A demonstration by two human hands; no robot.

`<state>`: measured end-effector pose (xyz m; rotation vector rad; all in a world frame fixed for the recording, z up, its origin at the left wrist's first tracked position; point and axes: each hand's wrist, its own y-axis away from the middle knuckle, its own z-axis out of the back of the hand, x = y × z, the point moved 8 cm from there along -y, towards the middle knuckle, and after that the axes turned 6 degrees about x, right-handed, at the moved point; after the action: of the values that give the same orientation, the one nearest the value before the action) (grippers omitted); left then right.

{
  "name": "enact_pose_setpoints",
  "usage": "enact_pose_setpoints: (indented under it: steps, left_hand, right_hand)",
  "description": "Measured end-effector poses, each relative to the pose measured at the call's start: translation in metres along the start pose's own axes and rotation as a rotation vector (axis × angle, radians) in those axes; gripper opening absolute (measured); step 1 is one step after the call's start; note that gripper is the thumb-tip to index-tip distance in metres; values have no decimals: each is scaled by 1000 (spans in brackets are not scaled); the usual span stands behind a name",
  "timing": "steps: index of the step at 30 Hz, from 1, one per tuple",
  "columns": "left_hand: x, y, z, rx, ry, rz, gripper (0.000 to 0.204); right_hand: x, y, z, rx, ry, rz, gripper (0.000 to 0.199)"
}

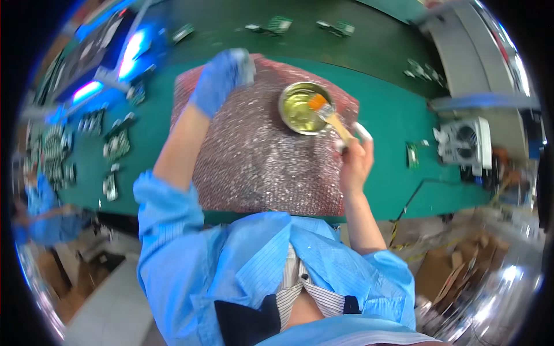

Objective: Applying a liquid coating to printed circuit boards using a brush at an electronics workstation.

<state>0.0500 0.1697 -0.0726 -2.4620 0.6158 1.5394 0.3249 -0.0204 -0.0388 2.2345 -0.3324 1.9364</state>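
Bubble-wrap padding, a pinkish sheet (259,161), covers the middle of the green table (398,115), seemingly as a cushion and spill guard under the work. On its far right part stands a small round metal bowl of yellowish liquid (301,108), placed within easy reach of the right hand (355,158).

That hand's fingers are closed around the pale wooden handle of a small brush with an orange ferrule (330,115); the handle slants up and left so the bristle end sits over or in the liquid, though contact is too small to judge.

The left hand (218,81), in a blue glove, rests at the sheet's far left corner on a small grey object (245,60); the fingers seem curled over it, but a firm grip cannot be told. Small green circuit boards (115,144) lie scattered along the table's left side.
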Motion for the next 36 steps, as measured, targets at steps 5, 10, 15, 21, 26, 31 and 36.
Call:
enact_pose_setpoints:
  steps: [5, 10, 15, 21, 26, 31, 36]
  left_hand:
    - [56, 79, -162, 236, -148, 170, 42]
    - [110, 84, -228, 382, 476, 364, 29]
    - [120, 88, -240, 176, 335, 321, 26]
    - [99, 101, -240, 203, 175, 310, 33]
    - [104, 128, -228, 159, -1, 387, 34]
    - [122, 153, -239, 88, -96, 493, 36]
    - [154, 149, -256, 123, -274, 557, 33]
  right_hand:
    - [-1, 8, -13, 64, -171, 21, 31]
    - [12, 32, -10, 10, -84, 86, 32]
    - [23, 55, 25, -6, 110, 173, 38]
    - [28, 25, 248, -597, 263, 346, 22]
    - [63, 17, 451, -1162, 584, 400, 34]
    - [79, -30, 549, -1126, 509, 167, 47]
    - [67, -85, 591, -959, 287, 45, 57]
